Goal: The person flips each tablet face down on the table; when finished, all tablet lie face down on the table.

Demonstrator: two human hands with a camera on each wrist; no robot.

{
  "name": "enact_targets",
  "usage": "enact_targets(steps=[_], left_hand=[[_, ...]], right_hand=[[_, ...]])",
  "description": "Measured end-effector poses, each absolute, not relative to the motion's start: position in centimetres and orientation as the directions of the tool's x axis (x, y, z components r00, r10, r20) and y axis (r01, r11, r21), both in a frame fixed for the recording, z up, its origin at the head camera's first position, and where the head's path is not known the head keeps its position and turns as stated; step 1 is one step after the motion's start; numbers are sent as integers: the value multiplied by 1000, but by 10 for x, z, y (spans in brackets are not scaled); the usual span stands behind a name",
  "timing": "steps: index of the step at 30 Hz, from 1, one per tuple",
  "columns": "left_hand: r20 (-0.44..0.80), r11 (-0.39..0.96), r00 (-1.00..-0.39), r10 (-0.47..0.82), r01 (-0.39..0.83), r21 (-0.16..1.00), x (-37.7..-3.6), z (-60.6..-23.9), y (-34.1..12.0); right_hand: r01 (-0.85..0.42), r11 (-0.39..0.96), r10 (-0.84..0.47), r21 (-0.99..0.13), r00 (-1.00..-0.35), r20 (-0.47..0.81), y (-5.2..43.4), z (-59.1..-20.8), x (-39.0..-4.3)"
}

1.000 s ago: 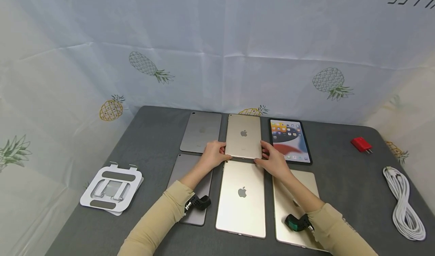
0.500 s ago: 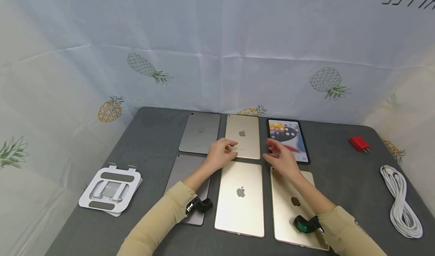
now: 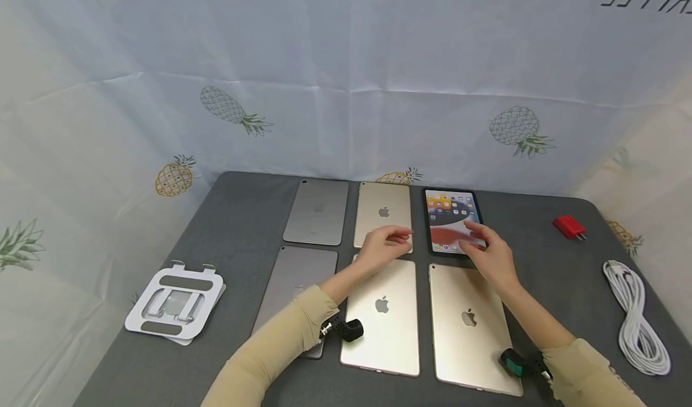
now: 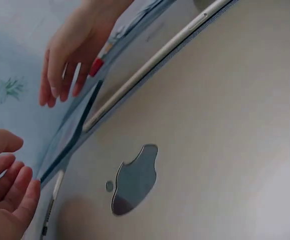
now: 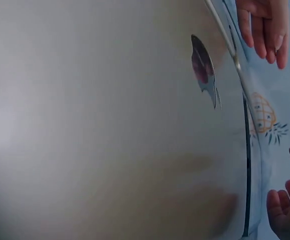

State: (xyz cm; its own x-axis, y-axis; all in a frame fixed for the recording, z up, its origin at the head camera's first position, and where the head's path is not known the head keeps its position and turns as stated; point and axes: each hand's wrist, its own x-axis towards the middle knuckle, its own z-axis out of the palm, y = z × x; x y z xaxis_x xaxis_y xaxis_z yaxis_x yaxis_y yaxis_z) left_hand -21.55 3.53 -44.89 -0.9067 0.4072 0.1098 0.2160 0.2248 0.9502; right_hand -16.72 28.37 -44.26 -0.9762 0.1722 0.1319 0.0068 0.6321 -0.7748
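Observation:
Six-like rows aside, several tablets lie flat in two rows. My left hand [image 3: 382,250], fingers loosely bent and holding nothing, hovers over the near edge of the gold tablet [image 3: 381,206] at the back middle. A larger gold tablet [image 3: 382,335] lies below it; its mirrored logo fills much of the left wrist view. Farther right, my right hand [image 3: 493,260] hovers with bent, parted fingers over the near right corner of the tablet with a lit screen [image 3: 449,215]. Beneath the right forearm is another gold tablet [image 3: 467,347]. Both hands appear empty in the left wrist view.
Two grey tablets [image 3: 318,212] lie in the left column, the nearer partly under the left sleeve. A folded white stand [image 3: 186,283] sits at the left. Toward the right edge are a red charger plug [image 3: 569,227] and a coiled white cable [image 3: 640,341]. Pineapple-print cloth hangs behind.
Both hands held the back middle gold tablet by its near corners, then let go. They have moved right, the right hand now over the lit tablet. The gold tablet stays lying flat.

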Motion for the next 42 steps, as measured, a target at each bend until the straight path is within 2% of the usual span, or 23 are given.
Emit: enact_targets(steps=[4,12,19,28,33,42], left_hand=[[100,206,-897,431,206,957,-214,-449,49],[34,250,-854,520,189,950,-211,-452,72],[-34,307,-832,553,165,937,-206,-457,83],[-68,255,-813,579,101,962,-204,-458,86],[-80,250,-810,582,84,965,-204,-458,84],[-130,283,-812,569,45,958,-207,-459,81]], right_hand=[[12,650,187,-760,-972,145,299,-444,-162],[21,693,175,-721,-975,139,322,-449,-151],[69,706,134,-705,-990,37,326,-449,-145],[141,680,100,-720,-990,-99,319,-447,-145],[177,583,108,-793,-984,-140,315,-444,-148],[305,297,204,-905,-946,-252,312,-438,-158]])
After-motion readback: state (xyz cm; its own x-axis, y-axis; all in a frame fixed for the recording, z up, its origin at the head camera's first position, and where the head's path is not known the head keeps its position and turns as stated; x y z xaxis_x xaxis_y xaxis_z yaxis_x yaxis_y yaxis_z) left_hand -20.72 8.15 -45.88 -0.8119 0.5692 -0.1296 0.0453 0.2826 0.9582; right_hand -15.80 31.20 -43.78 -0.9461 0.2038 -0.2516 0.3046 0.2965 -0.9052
